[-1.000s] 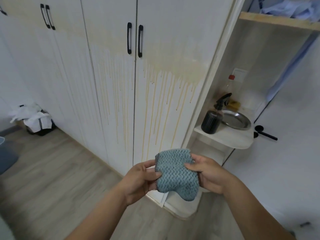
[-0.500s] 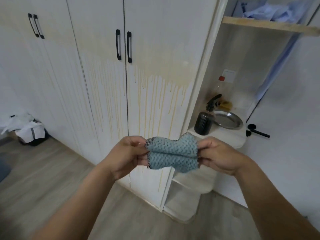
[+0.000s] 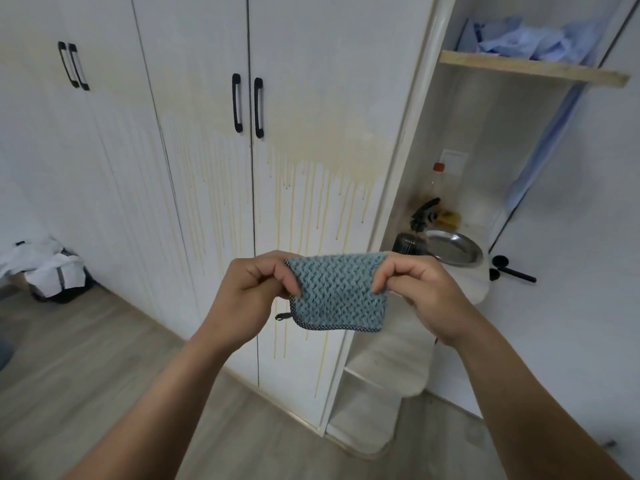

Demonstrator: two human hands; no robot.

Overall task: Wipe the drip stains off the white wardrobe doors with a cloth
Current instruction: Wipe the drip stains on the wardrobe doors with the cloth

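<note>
A teal knitted cloth (image 3: 339,292) with a dark edge hangs folded flat between both hands, in front of the white wardrobe doors (image 3: 311,98). My left hand (image 3: 252,292) pinches its upper left corner and my right hand (image 3: 419,289) pinches its upper right corner. Yellowish drip stains (image 3: 311,188) run down the doors from a wide blotch below the black handles (image 3: 247,105). The cloth is held away from the doors and does not touch them.
Right of the doors, open shelves hold a dark spray bottle (image 3: 414,237), a steel plate (image 3: 453,251) and a clear bottle with a red cap (image 3: 437,178). Blue clothes (image 3: 540,39) lie on the upper shelf. A bag with white cloth (image 3: 52,271) sits on the wooden floor at left.
The hands have raised the cloth and stretched it out flat between them; a second ago it was bunched low in both hands.
</note>
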